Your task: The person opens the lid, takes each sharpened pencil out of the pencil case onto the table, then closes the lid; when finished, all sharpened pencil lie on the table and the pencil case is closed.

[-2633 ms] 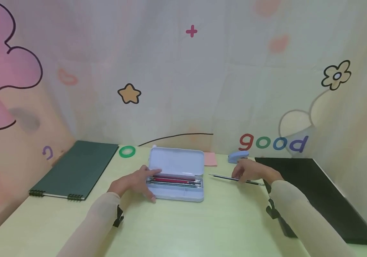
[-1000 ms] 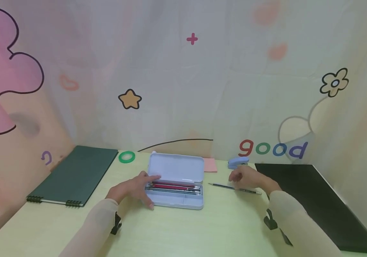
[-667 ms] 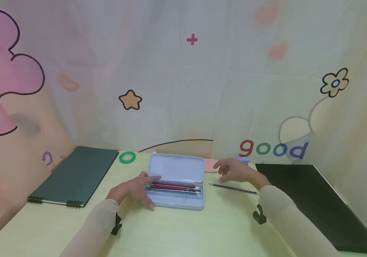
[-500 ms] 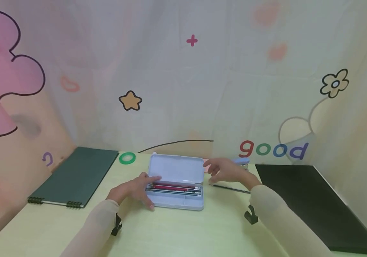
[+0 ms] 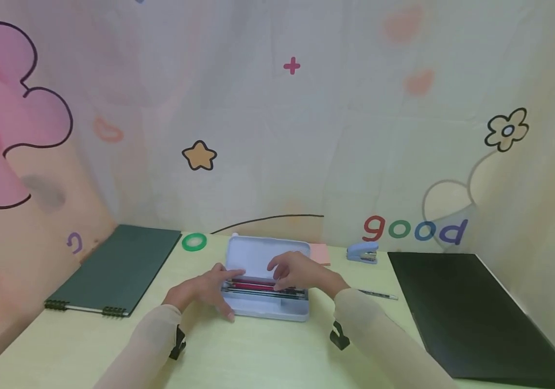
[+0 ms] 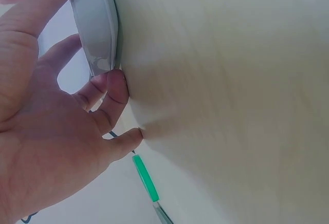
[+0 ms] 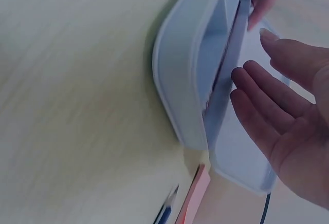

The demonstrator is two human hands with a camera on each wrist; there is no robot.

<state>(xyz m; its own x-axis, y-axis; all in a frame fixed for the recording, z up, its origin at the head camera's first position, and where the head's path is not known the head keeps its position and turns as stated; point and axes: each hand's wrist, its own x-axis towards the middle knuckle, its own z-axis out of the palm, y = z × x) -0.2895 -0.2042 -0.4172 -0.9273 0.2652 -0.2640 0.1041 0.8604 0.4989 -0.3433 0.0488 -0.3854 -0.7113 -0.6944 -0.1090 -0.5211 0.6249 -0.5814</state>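
Observation:
A light blue pencil case (image 5: 258,311) stands on the table with its lid raised and several red and dark pencils (image 5: 250,284) lying lengthwise inside. My left hand (image 5: 204,285) grips the case's left end, thumb at the front side and index finger across the lid's inside; in the left wrist view the other fingers curl at the corner. Over the pencils hovers my right hand (image 5: 302,271), fingers loosely bent. The right wrist view shows a gap between thumb and fingers, with nothing in it. A loose pencil (image 5: 379,295) lies right of the case, partly hidden by the right forearm.
Behind the case's right corner are pink sticky notes (image 5: 320,254). A blue stapler (image 5: 362,252) stands at the back right, near a large black flat board (image 5: 467,313). Green tape (image 5: 194,242) and a dark green spiral notebook (image 5: 117,270) lie on the left.
My right hand let go of the loose pencil on the table, then moved left past the sticky notes to over the open case. My left hand stays at the case's left end.

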